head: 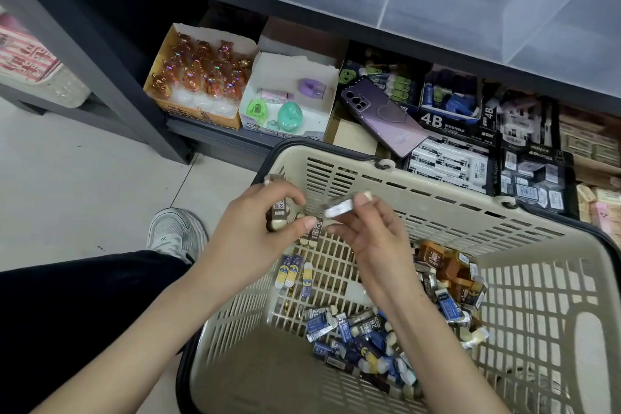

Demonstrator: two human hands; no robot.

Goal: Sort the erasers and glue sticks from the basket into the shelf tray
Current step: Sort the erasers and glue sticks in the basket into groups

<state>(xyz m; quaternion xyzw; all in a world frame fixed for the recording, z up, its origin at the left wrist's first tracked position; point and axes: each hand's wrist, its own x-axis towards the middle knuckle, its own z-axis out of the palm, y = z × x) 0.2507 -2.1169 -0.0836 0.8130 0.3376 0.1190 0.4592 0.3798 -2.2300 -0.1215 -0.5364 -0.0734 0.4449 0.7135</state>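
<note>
Printed "4B" in white on black eraser boxes [447,131], right of centre; "2B" on blue-sleeved erasers [353,333] heaped in the cream basket [437,202], lower middle. Clamped in the left grip [248,232], fingers curled: several brown-sleeved erasers [279,208]. Pinched between thumb and fingertips of the right grip [369,239], above the basket: one pale-sleeved eraser [339,209]. Lying on boxes beyond the basket: a purple phone [383,114].
</note>
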